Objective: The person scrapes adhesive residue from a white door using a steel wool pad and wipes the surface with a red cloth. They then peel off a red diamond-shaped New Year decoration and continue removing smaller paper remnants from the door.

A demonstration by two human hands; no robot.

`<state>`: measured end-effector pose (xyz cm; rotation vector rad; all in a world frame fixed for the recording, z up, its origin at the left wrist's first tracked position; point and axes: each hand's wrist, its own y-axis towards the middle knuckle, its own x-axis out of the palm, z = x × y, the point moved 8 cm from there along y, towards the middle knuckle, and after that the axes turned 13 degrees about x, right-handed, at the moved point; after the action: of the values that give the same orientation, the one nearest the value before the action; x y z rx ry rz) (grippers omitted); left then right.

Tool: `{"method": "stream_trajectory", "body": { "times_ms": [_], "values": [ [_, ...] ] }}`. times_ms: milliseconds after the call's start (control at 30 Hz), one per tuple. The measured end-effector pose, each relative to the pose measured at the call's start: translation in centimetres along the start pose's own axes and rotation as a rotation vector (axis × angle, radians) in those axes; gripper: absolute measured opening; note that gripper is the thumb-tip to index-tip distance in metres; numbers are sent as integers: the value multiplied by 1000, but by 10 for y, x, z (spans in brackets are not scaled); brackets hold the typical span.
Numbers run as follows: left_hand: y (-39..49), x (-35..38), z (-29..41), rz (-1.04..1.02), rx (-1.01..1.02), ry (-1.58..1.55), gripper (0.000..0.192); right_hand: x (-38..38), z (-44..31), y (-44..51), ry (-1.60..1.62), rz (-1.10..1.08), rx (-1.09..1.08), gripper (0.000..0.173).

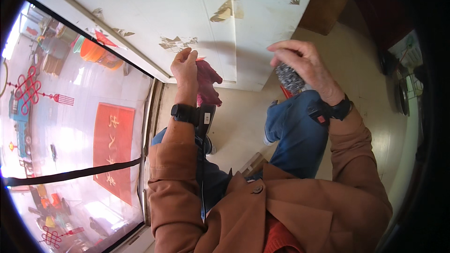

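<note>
My left hand is raised before a white door panel, its thumb and fingertips pinched on a dark red cloth that hangs beside the wrist. A small bit of red-orange material shows at the cloth's top edge. Patches of torn, brownish residue mark the panel near those fingers. To the right, my right hand is curled over a grey metal-looking scouring pad, above my knee; part of the pad is hidden by the fingers. Something red lies partly hidden just below the pad.
A glazed door or window with a red paper banner and knotted red hangings stands at left. A brown wooden board rises at upper right. A low wooden piece is near my legs. A pan is at far right.
</note>
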<state>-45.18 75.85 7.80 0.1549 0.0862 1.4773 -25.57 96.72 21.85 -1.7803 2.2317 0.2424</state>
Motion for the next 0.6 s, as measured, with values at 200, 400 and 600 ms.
{"method": "stream_trajectory", "body": {
  "times_ms": [200, 400, 600],
  "values": [
    [28, -33, -4, 145, 114, 234, 53, 47, -8, 18, -22, -97, 73, 30],
    [52, -37, 4, 190, 227, 369, 63, 70, 13, 34, 40, -93, 208, 31],
    [67, -44, 24, 166, 280, 351, 52, 79, 40, 42, -20, -97, 238, 31]
  ]
}}
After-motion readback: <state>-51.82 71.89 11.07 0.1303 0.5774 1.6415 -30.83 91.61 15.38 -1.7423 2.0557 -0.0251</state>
